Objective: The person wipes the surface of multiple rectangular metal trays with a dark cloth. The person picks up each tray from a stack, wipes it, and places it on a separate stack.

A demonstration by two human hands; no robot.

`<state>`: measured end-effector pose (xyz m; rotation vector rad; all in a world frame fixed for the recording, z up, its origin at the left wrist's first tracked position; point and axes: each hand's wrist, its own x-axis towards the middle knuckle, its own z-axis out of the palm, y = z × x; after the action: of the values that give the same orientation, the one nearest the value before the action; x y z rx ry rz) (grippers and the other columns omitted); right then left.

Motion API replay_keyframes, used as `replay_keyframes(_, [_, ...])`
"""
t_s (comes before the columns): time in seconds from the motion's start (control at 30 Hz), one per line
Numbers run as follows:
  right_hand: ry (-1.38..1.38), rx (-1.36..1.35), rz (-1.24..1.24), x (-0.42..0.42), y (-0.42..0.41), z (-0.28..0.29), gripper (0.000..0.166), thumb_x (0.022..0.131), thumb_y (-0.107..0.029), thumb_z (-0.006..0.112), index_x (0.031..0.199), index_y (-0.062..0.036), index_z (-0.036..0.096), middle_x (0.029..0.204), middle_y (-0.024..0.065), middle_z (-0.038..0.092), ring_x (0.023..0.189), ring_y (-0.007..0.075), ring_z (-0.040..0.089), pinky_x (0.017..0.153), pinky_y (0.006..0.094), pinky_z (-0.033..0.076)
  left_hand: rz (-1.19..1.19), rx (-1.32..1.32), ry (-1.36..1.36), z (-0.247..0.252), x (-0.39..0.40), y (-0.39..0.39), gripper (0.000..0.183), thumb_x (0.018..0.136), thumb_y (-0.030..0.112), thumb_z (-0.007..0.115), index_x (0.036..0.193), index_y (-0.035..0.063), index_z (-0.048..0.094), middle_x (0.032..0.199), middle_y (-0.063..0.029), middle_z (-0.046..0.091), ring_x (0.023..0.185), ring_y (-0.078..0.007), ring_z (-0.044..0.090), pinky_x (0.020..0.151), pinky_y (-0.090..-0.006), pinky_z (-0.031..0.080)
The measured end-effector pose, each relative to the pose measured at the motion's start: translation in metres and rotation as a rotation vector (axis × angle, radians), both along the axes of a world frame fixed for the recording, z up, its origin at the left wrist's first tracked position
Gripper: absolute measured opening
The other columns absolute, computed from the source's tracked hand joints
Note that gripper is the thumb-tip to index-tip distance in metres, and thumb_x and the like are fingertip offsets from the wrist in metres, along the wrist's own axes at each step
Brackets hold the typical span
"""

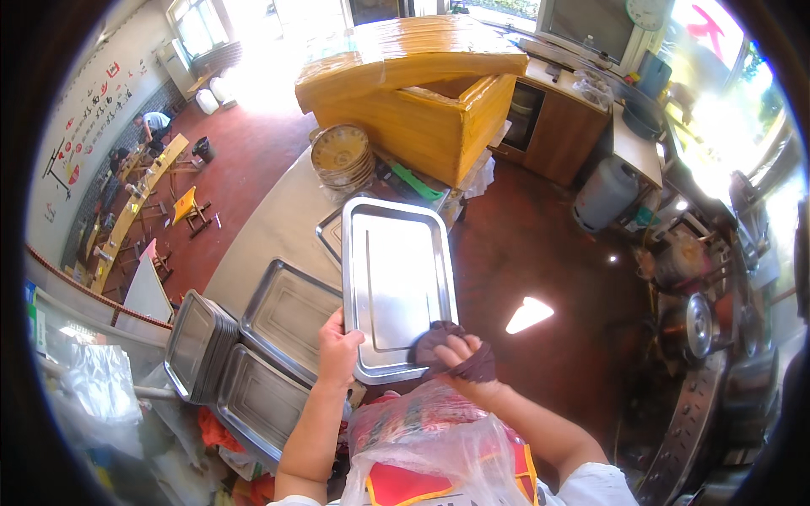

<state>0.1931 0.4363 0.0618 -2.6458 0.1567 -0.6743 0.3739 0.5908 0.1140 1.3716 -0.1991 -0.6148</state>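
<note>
My left hand (340, 346) grips the lower left rim of a rectangular stainless steel tray (400, 278), which is held up and tilted in front of me. In my right hand (461, 354) a dark brown cloth (438, 345) is bunched, and it touches the tray's lower right corner. To the left, a shallow metal tray (294, 310) lies on the counter (253, 243), with another tray (262, 392) nearer to me. Beside them a stack of metal trays (201, 348) leans at an angle. Part of one more tray (330, 234) shows behind the held one.
Stacked patterned bowls (342, 155), a green-handled object (414, 182) and a large yellow wooden box (411, 120) stand beyond the tray. A gas cylinder (605, 193) and pots (696, 326) line the right side. A person (154, 124) is at a distant long table (136, 202).
</note>
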Motion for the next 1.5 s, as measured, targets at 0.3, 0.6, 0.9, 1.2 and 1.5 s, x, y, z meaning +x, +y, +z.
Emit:
replay_keyframes(0.3, [-0.227,1.259,-0.051,-0.022,-0.086,0.065,0.031,0.068,0.000,0.069,0.097,-0.0047,0.059,0.081,0.0026,0.060,0.073,0.0171,0.059,0.066,0.0275,0.050,-0.145,-0.175,0.096,0.005,0.028,-0.031,0.049,0.096,0.037,0.038,0.129,0.0007,0.042,0.120,-0.0112,0.054,0.110,-0.0216,0.052,0.089,-0.0390,0.045])
replay_keyframes(0.6, [-0.617,1.933,-0.524,-0.019,-0.129,0.023,0.043,0.089,-0.042,0.054,0.104,-0.0026,0.060,0.095,0.0068,0.064,0.084,0.0181,0.060,0.077,0.0324,0.049,-0.065,-0.378,0.335,-0.025,0.003,-0.038,0.035,0.093,0.033,0.050,0.114,0.0053,0.053,0.106,-0.0073,0.062,0.093,-0.0194,0.061,0.081,-0.0344,0.051])
replay_keyframes(0.9, [-0.397,0.294,0.068,0.060,-0.007,0.048,0.045,0.072,-0.007,0.062,0.115,-0.0028,0.054,0.114,0.0187,0.053,0.101,0.0347,0.053,0.083,0.0422,0.043,0.055,-0.345,0.069,-0.017,-0.028,-0.070,0.023,0.095,0.024,0.049,0.108,0.0058,0.054,0.099,-0.0072,0.061,0.086,-0.0143,0.060,0.073,-0.0293,0.051])
replay_keyframes(1.2, [-0.289,0.687,-0.452,0.104,-0.120,-0.029,0.028,0.082,-0.011,0.049,0.108,-0.0044,0.057,0.111,0.0160,0.057,0.103,0.0335,0.054,0.090,0.0373,0.042,0.106,-0.264,0.079,0.008,-0.032,-0.029,0.025,0.094,0.026,0.050,0.105,0.0042,0.057,0.097,-0.0048,0.064,0.083,-0.0120,0.060,0.073,-0.0272,0.049])
replay_keyframes(1.5, [-0.427,0.000,0.477,0.051,0.021,0.045,0.043,0.060,-0.010,0.063,0.103,-0.0108,0.059,0.107,0.0109,0.055,0.099,0.0271,0.056,0.084,0.0388,0.047,0.238,-0.287,0.360,-0.003,0.024,-0.009,0.033,0.095,0.032,0.044,0.105,0.0035,0.056,0.097,-0.0093,0.063,0.085,-0.0207,0.063,0.077,-0.0333,0.051])
